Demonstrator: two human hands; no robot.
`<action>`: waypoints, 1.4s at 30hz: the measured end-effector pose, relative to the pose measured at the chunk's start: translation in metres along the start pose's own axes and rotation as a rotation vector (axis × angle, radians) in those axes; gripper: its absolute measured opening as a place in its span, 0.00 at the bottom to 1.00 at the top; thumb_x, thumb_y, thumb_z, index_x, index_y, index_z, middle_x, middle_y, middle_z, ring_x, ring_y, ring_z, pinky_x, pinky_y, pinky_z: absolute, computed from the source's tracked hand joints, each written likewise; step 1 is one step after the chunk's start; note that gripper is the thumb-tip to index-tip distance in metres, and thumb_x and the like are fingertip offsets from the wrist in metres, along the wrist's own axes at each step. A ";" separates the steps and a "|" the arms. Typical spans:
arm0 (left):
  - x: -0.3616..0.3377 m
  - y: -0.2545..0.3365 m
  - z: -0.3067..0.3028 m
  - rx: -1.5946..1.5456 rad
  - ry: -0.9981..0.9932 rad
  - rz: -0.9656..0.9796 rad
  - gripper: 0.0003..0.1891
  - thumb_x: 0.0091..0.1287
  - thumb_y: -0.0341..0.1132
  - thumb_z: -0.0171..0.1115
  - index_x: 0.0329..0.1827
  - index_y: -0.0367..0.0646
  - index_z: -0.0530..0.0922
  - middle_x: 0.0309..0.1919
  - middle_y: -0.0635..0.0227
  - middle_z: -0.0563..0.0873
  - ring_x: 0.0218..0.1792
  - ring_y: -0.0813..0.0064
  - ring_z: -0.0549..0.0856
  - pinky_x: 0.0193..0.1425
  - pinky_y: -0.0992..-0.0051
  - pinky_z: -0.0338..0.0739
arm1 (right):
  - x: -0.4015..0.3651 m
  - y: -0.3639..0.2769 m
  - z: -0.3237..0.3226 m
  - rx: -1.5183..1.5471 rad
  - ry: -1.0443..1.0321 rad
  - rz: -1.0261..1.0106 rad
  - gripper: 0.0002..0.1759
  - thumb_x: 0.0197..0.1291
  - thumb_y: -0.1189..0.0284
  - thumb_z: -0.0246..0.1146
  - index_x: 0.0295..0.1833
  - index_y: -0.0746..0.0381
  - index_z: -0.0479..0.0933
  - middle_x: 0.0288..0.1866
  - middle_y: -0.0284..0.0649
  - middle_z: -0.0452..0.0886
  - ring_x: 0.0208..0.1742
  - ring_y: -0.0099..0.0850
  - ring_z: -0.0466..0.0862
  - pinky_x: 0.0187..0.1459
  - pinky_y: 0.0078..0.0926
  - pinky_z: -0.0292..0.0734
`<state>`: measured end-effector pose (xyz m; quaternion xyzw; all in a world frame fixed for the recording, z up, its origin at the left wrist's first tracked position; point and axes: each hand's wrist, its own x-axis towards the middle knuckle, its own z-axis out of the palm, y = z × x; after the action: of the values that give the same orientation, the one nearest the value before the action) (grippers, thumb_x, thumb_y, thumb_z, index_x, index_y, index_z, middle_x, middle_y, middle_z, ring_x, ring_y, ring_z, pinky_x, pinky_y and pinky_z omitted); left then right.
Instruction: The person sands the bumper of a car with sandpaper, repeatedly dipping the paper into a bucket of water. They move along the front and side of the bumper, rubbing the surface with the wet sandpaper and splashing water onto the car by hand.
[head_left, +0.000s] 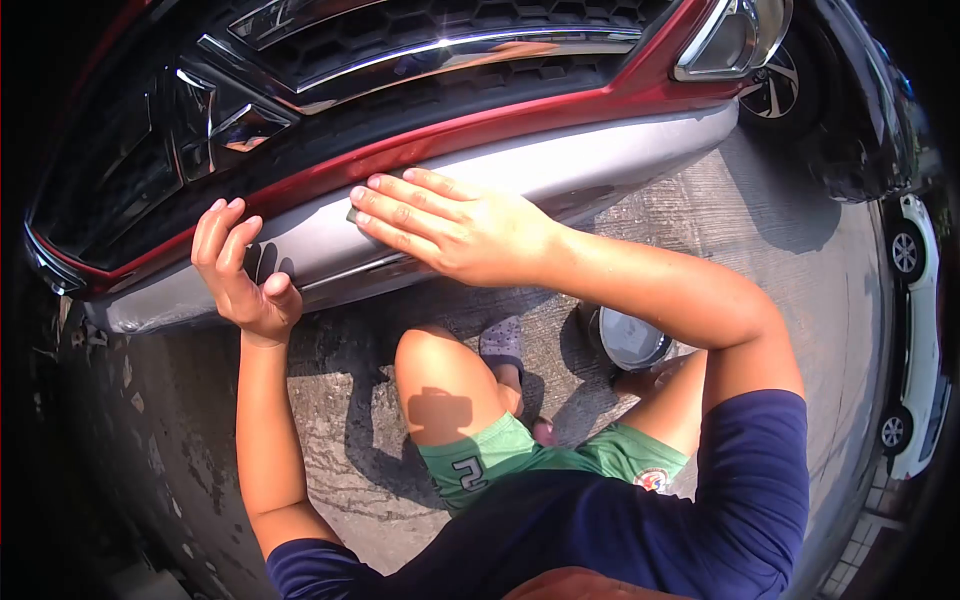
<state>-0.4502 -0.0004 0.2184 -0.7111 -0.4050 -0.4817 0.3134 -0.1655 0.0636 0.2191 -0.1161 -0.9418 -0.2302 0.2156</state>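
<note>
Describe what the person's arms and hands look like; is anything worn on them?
Both hands are bare: the left hand and the right hand show no gloves, rings or watch. The forearms are uncovered too. Short dark navy sleeves cover the upper arms, the left sleeve and the right sleeve, plain, with no markings visible.

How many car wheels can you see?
3. One wheel on the dark car at top right; an upper wheel and a lower wheel on the white car at the right edge. Others may be hidden.
</note>
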 end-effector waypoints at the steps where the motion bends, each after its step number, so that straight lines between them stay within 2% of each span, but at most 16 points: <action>1: -0.001 -0.001 -0.004 -0.037 -0.068 0.039 0.27 0.83 0.55 0.53 0.60 0.34 0.81 0.60 0.48 0.86 0.64 0.45 0.83 0.71 0.49 0.77 | 0.008 -0.012 0.002 0.054 0.018 0.037 0.42 0.64 0.59 0.66 0.82 0.61 0.67 0.85 0.42 0.68 0.85 0.37 0.68 0.84 0.41 0.64; 3: 0.002 0.003 -0.007 -0.058 -0.225 0.137 0.18 0.78 0.39 0.64 0.62 0.34 0.82 0.62 0.49 0.86 0.64 0.45 0.85 0.71 0.51 0.78 | -0.011 -0.004 0.007 0.093 0.092 0.047 0.40 0.66 0.60 0.66 0.82 0.60 0.67 0.85 0.42 0.69 0.85 0.37 0.69 0.84 0.40 0.63; 5: 0.008 0.019 -0.006 -0.084 -0.408 0.217 0.21 0.67 0.22 0.69 0.65 0.35 0.83 0.64 0.50 0.87 0.67 0.47 0.85 0.73 0.52 0.79 | -0.078 0.033 -0.014 0.154 0.031 0.149 0.47 0.60 0.58 0.72 0.84 0.59 0.66 0.85 0.43 0.69 0.85 0.39 0.70 0.84 0.42 0.64; 9: 0.028 0.070 0.023 -0.055 -0.801 0.284 0.36 0.67 0.30 0.71 0.80 0.36 0.70 0.78 0.48 0.74 0.80 0.49 0.72 0.85 0.51 0.65 | -0.233 0.117 -0.040 -0.028 0.075 0.492 0.47 0.66 0.50 0.71 0.83 0.63 0.65 0.84 0.49 0.69 0.86 0.48 0.66 0.84 0.50 0.59; 12: 0.058 0.107 0.060 -0.086 -0.952 0.302 0.42 0.69 0.38 0.70 0.84 0.36 0.63 0.84 0.51 0.66 0.85 0.54 0.65 0.89 0.56 0.59 | -0.235 0.109 -0.031 -0.072 0.206 0.635 0.47 0.68 0.44 0.67 0.81 0.65 0.67 0.83 0.52 0.69 0.85 0.51 0.66 0.84 0.51 0.57; 16: 0.081 0.125 0.101 -0.150 -0.998 0.482 0.41 0.70 0.38 0.69 0.84 0.36 0.62 0.84 0.51 0.65 0.86 0.54 0.63 0.90 0.56 0.57 | -0.137 0.021 -0.005 0.142 0.253 0.556 0.46 0.71 0.39 0.62 0.80 0.64 0.69 0.81 0.48 0.73 0.84 0.46 0.69 0.85 0.49 0.57; 18: 0.091 0.116 0.096 -0.168 -1.055 0.525 0.41 0.71 0.37 0.68 0.85 0.36 0.62 0.85 0.51 0.64 0.86 0.53 0.63 0.90 0.55 0.56 | -0.172 0.056 -0.002 0.034 0.232 0.476 0.44 0.71 0.41 0.62 0.79 0.63 0.70 0.80 0.46 0.74 0.83 0.45 0.70 0.84 0.48 0.59; 22: 0.094 0.126 0.107 -0.155 -1.076 0.559 0.44 0.68 0.37 0.69 0.85 0.33 0.59 0.85 0.48 0.62 0.86 0.51 0.61 0.90 0.54 0.55 | -0.293 0.166 -0.016 -0.196 0.421 0.771 0.32 0.74 0.47 0.61 0.70 0.60 0.78 0.72 0.46 0.81 0.77 0.48 0.76 0.78 0.51 0.67; 26: 0.122 0.171 0.144 -0.193 -1.144 0.527 0.48 0.67 0.39 0.70 0.87 0.33 0.55 0.87 0.47 0.58 0.87 0.50 0.58 0.91 0.55 0.52 | -0.254 0.124 -0.001 -0.081 0.581 0.790 0.33 0.75 0.43 0.59 0.66 0.59 0.81 0.66 0.45 0.83 0.75 0.46 0.79 0.78 0.50 0.69; 29: 0.130 0.192 0.172 -0.191 -1.129 0.551 0.50 0.68 0.42 0.71 0.88 0.34 0.54 0.87 0.48 0.57 0.88 0.50 0.55 0.91 0.56 0.50 | -0.261 0.116 0.002 -0.117 0.408 0.686 0.34 0.76 0.39 0.56 0.70 0.54 0.80 0.71 0.36 0.81 0.78 0.39 0.77 0.85 0.49 0.56; 30: 0.132 0.196 0.176 -0.195 -1.144 0.557 0.50 0.68 0.42 0.72 0.88 0.34 0.54 0.87 0.48 0.57 0.88 0.51 0.55 0.91 0.56 0.50 | -0.280 0.144 0.005 -0.189 0.470 0.813 0.36 0.77 0.38 0.52 0.73 0.53 0.79 0.73 0.35 0.81 0.79 0.39 0.76 0.86 0.51 0.51; 32: 0.130 0.197 0.180 -0.171 -1.148 0.560 0.51 0.68 0.45 0.72 0.88 0.35 0.54 0.87 0.49 0.57 0.88 0.51 0.55 0.91 0.56 0.51 | -0.330 0.216 0.012 -0.385 0.502 1.053 0.38 0.78 0.36 0.48 0.74 0.54 0.77 0.75 0.37 0.79 0.80 0.41 0.75 0.85 0.56 0.51; 35: 0.132 0.196 0.177 -0.129 -1.171 0.566 0.50 0.69 0.48 0.70 0.88 0.36 0.54 0.87 0.49 0.57 0.88 0.52 0.56 0.91 0.56 0.51 | -0.325 0.218 0.015 -0.266 0.591 1.091 0.40 0.79 0.36 0.45 0.74 0.55 0.77 0.75 0.39 0.79 0.80 0.43 0.74 0.84 0.58 0.52; 37: 0.133 0.198 0.176 -0.135 -1.187 0.557 0.50 0.69 0.48 0.70 0.88 0.36 0.54 0.87 0.50 0.57 0.88 0.52 0.55 0.91 0.56 0.52 | -0.290 0.151 0.006 -0.117 0.526 0.906 0.43 0.77 0.32 0.43 0.76 0.54 0.77 0.76 0.37 0.79 0.81 0.41 0.73 0.86 0.55 0.49; 39: 0.133 0.198 0.176 -0.129 -1.193 0.544 0.50 0.69 0.49 0.71 0.88 0.36 0.54 0.87 0.50 0.57 0.88 0.51 0.56 0.90 0.55 0.52 | -0.294 0.146 0.004 -0.112 0.422 0.803 0.44 0.72 0.29 0.49 0.76 0.50 0.77 0.75 0.34 0.81 0.81 0.37 0.74 0.86 0.54 0.50; 42: 0.133 0.199 0.177 -0.166 -1.178 0.530 0.55 0.65 0.48 0.75 0.88 0.36 0.53 0.87 0.48 0.56 0.88 0.48 0.56 0.90 0.53 0.52 | -0.341 0.235 0.001 -0.340 0.521 1.079 0.40 0.75 0.32 0.49 0.77 0.48 0.77 0.74 0.35 0.81 0.80 0.37 0.75 0.86 0.57 0.48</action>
<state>-0.1716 0.0897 0.2721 -0.9538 -0.2812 0.0527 0.0913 0.2086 0.2271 0.1515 -0.5485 -0.6171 -0.2562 0.5028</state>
